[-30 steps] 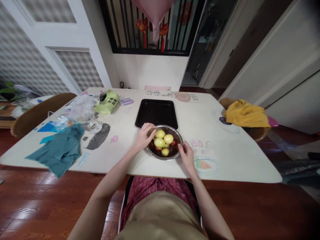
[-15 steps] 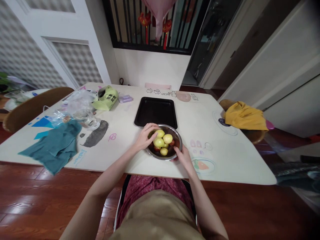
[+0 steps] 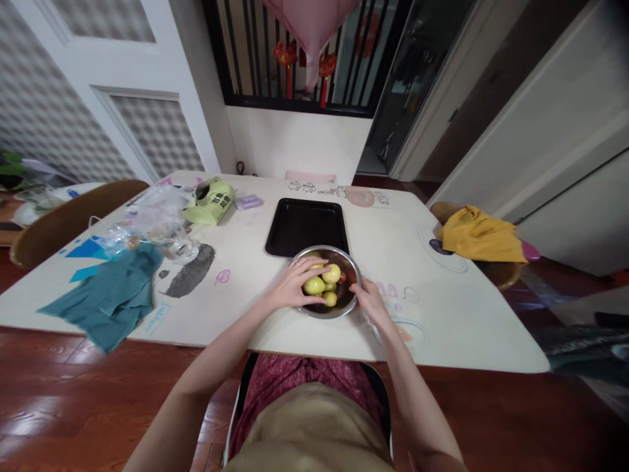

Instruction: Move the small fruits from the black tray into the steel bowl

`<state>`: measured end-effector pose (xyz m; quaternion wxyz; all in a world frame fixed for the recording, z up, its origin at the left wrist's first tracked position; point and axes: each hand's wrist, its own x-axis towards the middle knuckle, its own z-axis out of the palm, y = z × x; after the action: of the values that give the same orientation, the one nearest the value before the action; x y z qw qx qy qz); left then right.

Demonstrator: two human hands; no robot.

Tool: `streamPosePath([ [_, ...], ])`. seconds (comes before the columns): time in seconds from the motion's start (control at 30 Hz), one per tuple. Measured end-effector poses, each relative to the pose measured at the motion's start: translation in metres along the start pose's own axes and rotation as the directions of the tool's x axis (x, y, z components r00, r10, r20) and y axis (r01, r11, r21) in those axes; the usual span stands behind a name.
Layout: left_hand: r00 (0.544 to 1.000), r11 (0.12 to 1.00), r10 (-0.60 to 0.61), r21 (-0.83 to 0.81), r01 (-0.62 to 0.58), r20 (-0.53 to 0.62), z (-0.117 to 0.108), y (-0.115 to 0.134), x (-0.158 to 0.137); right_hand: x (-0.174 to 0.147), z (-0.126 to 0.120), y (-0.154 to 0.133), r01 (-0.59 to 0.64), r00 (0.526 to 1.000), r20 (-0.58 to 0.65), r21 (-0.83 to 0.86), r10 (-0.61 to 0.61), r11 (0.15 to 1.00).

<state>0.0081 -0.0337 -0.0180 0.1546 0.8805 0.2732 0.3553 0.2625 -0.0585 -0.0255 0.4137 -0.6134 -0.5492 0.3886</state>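
Observation:
A steel bowl sits at the near side of the table, overlapping the near edge of a black tray from my viewpoint. Inside it lie several round yellow-green fruits, with something reddish among them; their exact kind is unclear. My left hand reaches over the bowl's left rim, its fingers spread across the top of the fruits and touching them. On the right, my right hand grips the bowl's rim, thumb inside and the other fingers hidden outside.
On the left of the table lie a teal cloth, clear plastic bags, a light green box and a small purple packet. A yellow cloth hangs over a chair at the right.
My left hand has moved from the bowl's left rim inward over the fruits, its fingers spreading. The bowl has shifted slightly to the right; my right hand stays on its rim.

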Motion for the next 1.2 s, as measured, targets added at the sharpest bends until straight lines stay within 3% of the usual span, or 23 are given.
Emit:
streamPosePath([
  [0.17,0.996,0.999,-0.033,0.005,0.033,-0.085,0.002,-0.010,0.008,0.026,-0.007,-0.028,-0.070,0.993,0.090,-0.057,0.075,0.996],
  [0.43,0.973,0.994,-0.110,-0.020,0.108,-0.205,-0.002,-0.037,0.037,0.078,-0.009,-0.077,-0.113,0.982,0.138,-0.129,0.131,0.985],
  [0.73,0.886,0.976,-0.201,-0.166,0.143,-0.418,0.023,-0.085,0.064,0.145,-0.021,-0.108,-0.115,0.977,0.140,-0.283,0.159,0.952],
  [0.97,0.872,0.968,-0.243,-0.161,0.191,-0.426,0.033,-0.108,0.052,0.174,-0.009,-0.129,-0.059,0.968,0.182,-0.500,0.171,0.864],
  [1.2,0.864,0.955,-0.294,-0.165,0.247,-0.409,0.037,-0.113,0.048,0.187,0.007,-0.167,0.036,0.962,0.211,-0.727,0.173,0.685],
])
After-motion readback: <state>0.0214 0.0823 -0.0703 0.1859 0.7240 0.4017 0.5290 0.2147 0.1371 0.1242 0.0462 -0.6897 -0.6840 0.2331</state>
